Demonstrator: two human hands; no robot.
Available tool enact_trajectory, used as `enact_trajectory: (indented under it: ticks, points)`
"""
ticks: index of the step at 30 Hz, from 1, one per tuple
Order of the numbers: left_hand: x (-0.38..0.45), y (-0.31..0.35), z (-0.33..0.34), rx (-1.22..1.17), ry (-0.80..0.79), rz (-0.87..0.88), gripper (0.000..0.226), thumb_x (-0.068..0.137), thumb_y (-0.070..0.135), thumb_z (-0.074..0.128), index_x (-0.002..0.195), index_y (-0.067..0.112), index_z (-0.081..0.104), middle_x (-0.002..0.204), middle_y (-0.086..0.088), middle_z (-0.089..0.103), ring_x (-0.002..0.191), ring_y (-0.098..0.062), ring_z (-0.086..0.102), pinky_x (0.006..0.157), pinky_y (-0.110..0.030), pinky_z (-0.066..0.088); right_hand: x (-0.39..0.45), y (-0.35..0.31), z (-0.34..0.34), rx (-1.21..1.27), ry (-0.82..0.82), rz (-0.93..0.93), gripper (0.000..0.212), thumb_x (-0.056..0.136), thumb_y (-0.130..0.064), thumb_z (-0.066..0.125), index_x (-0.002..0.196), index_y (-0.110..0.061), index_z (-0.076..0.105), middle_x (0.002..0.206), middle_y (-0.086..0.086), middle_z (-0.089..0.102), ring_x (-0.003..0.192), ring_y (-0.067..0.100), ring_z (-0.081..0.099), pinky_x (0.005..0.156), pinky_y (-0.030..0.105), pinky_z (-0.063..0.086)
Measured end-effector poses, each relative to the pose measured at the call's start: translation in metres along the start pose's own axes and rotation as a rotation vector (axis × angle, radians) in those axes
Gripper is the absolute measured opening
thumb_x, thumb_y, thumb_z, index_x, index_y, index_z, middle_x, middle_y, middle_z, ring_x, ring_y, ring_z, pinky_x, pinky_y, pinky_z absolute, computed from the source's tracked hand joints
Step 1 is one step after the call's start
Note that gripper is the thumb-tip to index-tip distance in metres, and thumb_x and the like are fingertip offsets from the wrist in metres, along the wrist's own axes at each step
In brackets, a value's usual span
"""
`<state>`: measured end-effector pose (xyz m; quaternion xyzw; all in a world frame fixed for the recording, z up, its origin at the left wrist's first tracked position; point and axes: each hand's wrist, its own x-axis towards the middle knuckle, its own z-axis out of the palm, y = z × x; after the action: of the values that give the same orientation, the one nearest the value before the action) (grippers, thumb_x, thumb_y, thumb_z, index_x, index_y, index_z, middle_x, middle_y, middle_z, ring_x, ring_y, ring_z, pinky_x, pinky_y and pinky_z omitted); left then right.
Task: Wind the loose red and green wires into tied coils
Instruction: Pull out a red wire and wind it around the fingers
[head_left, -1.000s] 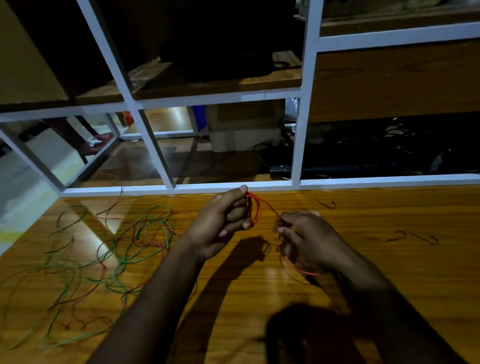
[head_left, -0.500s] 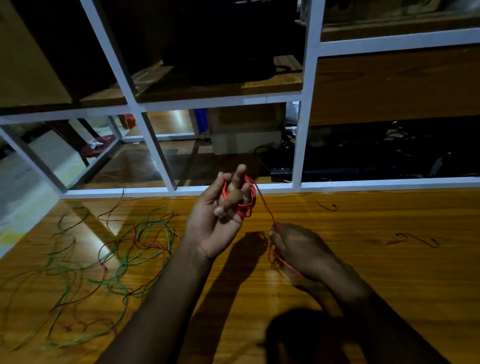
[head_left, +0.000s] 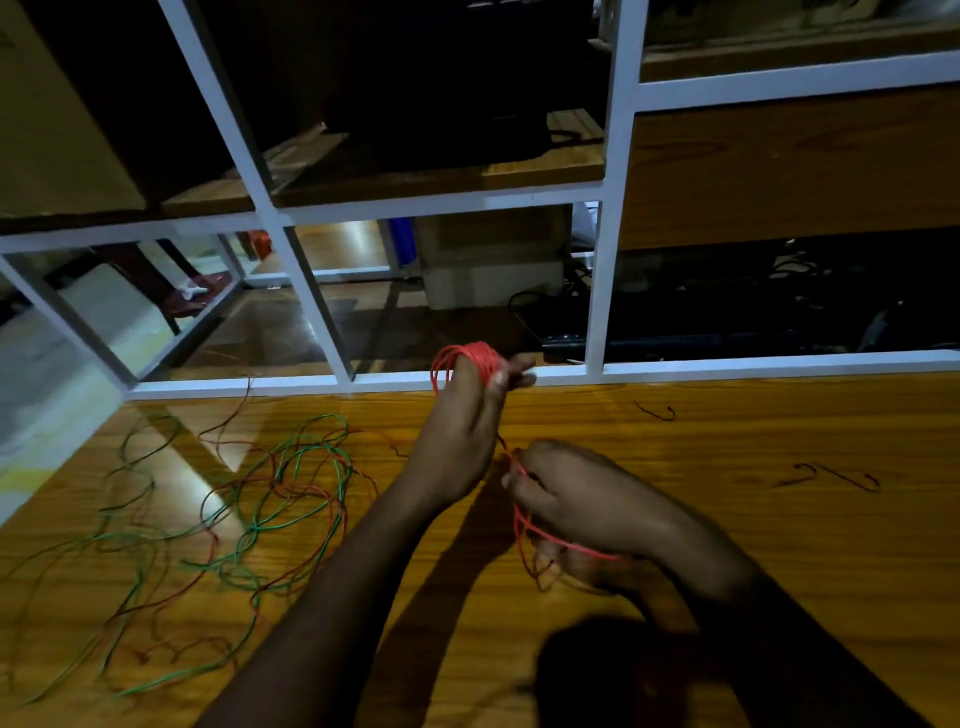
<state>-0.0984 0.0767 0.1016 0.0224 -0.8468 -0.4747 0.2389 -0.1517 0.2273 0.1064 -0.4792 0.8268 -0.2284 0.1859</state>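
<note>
- Above the glossy orange-brown wooden worktop (head_left: 727, 545), near its far edge, the left hand (head_left: 460, 441) is raised with the fingers pointing away from the camera.
- Around these fingers a bright red thin wire coil (head_left: 470, 358) is wound in many turns, so the left hand carries the coil on straight fingers; the thumb seems to press beside the turns, but motion blur makes this unsure.
- From the coil one red strand runs down to the right hand (head_left: 576, 509), which is lower and nearer to the camera.
- The right hand has its fingers curled around the loose red wire tail (head_left: 550, 543); this tail loops under the hand and hangs just above the wood.
- On the left part of the worktop lies a loose tangle of thin green and dark red wires (head_left: 249, 509), spread in wide loops, well apart from both hands.
- Two short dark wire scraps lie on the right part: a small hooked piece (head_left: 657, 412) near the far edge and a longer curved piece (head_left: 831, 475) further right.
- The surface shines strongly and shows pale reflections of light on the left; dark shadows of the arms fall on it in the front.
- Behind the worktop stands a white-painted metal frame (head_left: 605, 208) with bars, and wooden shelves (head_left: 436, 176) are seen through it.
- The room is dim; behind the frame a pale cardboard box (head_left: 491, 260) stands lower down.
</note>
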Motion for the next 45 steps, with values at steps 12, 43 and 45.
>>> enact_trajectory:
  ticks: [12, 43, 45]
  points:
    - [-0.002, -0.022, -0.005, 0.368, -0.084, 0.03, 0.019, 0.101, 0.04, 0.053, 0.094, 0.022, 0.048, 0.072, 0.006, 0.051, 0.063, -0.007, 0.047, 0.057, -0.031, 0.034, 0.011, 0.051, 0.0, 0.529, 0.281, 0.354, 0.026, 0.108, -0.03, 0.039, 0.108, -0.022, 0.063, 0.117, 0.002, 0.056, 0.098, 0.02, 0.062, 0.058, 0.02, 0.047]
    - [0.006, -0.035, -0.057, -0.124, 0.331, -0.27, 0.043, 0.075, 0.042, 0.081, 0.099, 0.021, 0.052, 0.08, -0.004, 0.054, 0.071, -0.018, 0.053, 0.066, -0.039, 0.047, -0.007, 0.122, 0.013, 0.21, 1.024, 0.662, 0.026, 0.098, -0.036, 0.061, 0.077, -0.02, 0.061, 0.068, -0.001, 0.06, 0.061, 0.02, 0.055, 0.051, 0.03, 0.041]
    - [0.007, -0.032, -0.064, -0.144, 0.311, -0.277, 0.043, 0.076, 0.043, 0.077, 0.101, 0.02, 0.052, 0.086, -0.007, 0.058, 0.076, -0.019, 0.057, 0.069, -0.037, 0.05, -0.009, 0.135, 0.02, 0.166, 0.915, 0.695, 0.024, 0.098, -0.036, 0.06, 0.083, -0.018, 0.064, 0.068, -0.001, 0.058, 0.059, 0.019, 0.053, 0.051, 0.029, 0.04]
